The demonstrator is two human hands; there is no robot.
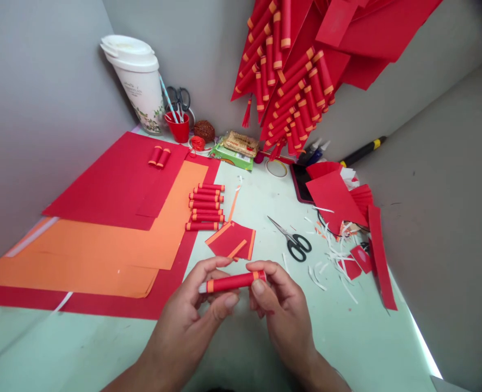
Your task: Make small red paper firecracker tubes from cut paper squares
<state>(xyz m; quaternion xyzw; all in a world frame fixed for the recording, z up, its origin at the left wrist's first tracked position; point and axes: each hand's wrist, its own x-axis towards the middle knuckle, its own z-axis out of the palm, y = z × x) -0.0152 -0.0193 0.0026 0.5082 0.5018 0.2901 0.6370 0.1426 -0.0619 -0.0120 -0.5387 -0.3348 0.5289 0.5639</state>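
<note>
A red paper roll (233,282) with an orange band near each end lies almost level between my hands. From its left end sticks out a whitish tip, whose kind I cannot make out. My left hand (198,305) curls round the left end, thumb below and fingers behind. At the right end, my right hand (279,305) pinches the roll between thumb and fingers. Just beyond my hands lie a red paper piece (224,239) edged with orange strips and a loose orange strip (235,202). Several finished red rolls (206,205) are lined up behind it.
Black-handled scissors (292,239) lie right of centre, near white paper scraps (337,256) and a phone (300,182). Red sheets (114,179) and orange sheets (81,245) cover the left. A white cup (137,87) stands behind; red firecracker decorations (290,92) hang at the back wall.
</note>
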